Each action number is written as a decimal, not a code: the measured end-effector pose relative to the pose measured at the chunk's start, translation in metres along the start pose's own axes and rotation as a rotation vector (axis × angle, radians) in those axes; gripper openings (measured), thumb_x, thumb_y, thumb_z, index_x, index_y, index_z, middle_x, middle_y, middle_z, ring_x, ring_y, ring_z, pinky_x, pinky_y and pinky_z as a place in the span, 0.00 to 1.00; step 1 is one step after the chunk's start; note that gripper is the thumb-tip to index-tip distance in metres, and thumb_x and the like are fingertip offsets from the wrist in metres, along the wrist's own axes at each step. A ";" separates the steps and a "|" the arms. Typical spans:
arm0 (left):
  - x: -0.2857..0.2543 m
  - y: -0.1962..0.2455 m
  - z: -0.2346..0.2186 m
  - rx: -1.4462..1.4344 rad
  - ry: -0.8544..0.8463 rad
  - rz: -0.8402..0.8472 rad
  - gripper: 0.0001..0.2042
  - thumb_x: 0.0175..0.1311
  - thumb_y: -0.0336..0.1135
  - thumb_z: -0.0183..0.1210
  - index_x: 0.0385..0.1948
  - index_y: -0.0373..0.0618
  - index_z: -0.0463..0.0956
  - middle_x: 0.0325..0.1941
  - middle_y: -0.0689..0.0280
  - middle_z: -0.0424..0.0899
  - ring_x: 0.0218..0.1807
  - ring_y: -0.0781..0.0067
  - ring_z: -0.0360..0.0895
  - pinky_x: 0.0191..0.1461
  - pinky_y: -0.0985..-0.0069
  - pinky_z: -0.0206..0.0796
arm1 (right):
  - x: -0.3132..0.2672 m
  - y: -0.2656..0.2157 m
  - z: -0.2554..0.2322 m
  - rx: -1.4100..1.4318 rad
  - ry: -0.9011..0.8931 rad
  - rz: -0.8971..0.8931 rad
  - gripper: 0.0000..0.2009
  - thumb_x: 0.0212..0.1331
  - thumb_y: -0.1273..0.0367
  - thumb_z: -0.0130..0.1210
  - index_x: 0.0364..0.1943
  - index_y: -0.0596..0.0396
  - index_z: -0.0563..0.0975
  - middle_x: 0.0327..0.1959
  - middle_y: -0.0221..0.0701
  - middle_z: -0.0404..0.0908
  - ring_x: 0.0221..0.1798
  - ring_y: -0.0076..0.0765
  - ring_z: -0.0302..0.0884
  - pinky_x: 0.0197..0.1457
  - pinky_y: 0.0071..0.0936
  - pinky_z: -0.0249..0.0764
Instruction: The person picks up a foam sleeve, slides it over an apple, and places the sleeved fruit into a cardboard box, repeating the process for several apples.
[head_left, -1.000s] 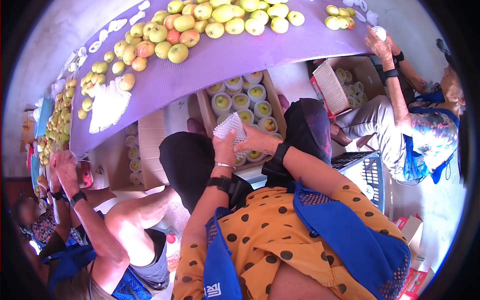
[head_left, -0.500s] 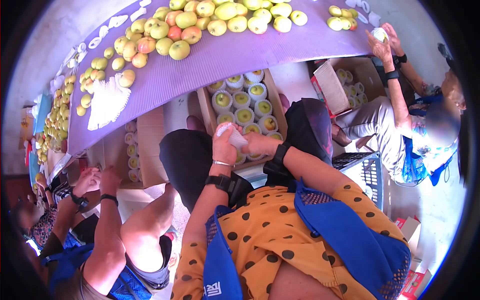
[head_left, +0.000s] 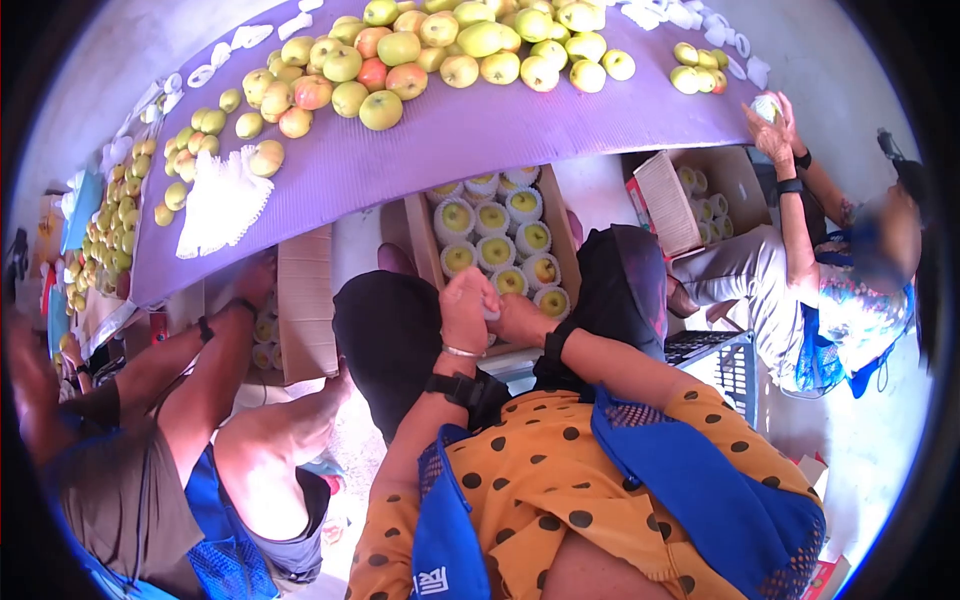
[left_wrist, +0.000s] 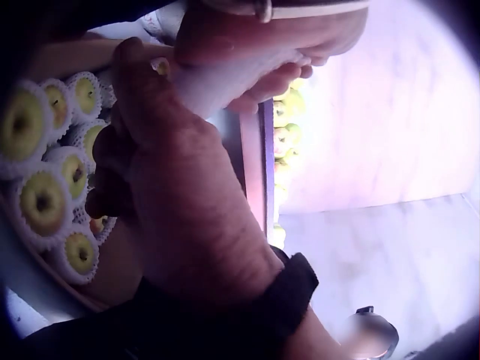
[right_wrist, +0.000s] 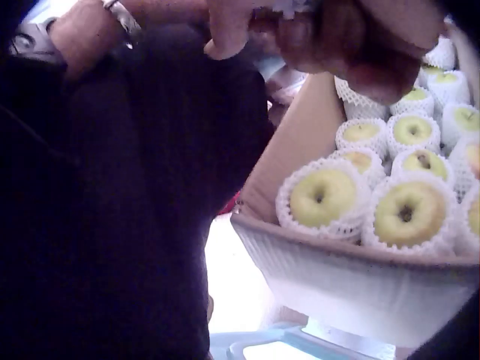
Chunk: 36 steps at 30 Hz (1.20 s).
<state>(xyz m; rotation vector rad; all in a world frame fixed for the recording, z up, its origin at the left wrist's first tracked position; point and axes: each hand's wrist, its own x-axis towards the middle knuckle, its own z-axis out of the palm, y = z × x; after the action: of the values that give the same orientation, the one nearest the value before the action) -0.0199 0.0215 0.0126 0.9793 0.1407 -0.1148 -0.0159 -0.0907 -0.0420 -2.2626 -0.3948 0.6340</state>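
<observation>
My hands are together over the near end of an open carton [head_left: 416,230] of apples in white foam nets. The left hand [head_left: 466,308], with a bracelet at its wrist, grips a white foam net [left_wrist: 225,82], mostly covered by the fingers in the head view. Against it, the right hand [head_left: 524,322] has its fingers curled at the net's near end. In the right wrist view only a scrap of the net shows between the fingers. Whether anything is inside the net, I cannot tell. Netted apples [right_wrist: 322,196] stand in rows just below the hands.
A purple-covered table [head_left: 420,150] beyond the carton bears a heap of loose apples [head_left: 381,110] and a pile of foam nets [head_left: 222,200]. People sit at both sides with cartons [head_left: 308,300] of their own. A dark plastic crate [head_left: 735,365] stands by my right knee.
The foam net, upright above my left hand a second ago, is now largely covered by both hands. My head view has shifted a little. The person at left has leaned forward, reaching towards a carton.
</observation>
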 end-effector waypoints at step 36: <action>0.013 0.006 -0.024 -0.002 0.193 -0.102 0.12 0.60 0.39 0.48 0.37 0.39 0.68 0.34 0.64 0.74 0.39 0.74 0.70 0.43 0.77 0.62 | 0.020 0.024 -0.009 0.131 0.002 0.127 0.16 0.42 0.59 0.57 0.28 0.59 0.77 0.27 0.43 0.78 0.33 0.46 0.77 0.38 0.32 0.71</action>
<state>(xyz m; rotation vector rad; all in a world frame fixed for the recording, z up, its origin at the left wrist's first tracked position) -0.0077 0.0441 0.0019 0.9800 0.3678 -0.1136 0.0083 -0.1034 -0.0609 -2.1749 -0.2035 0.7013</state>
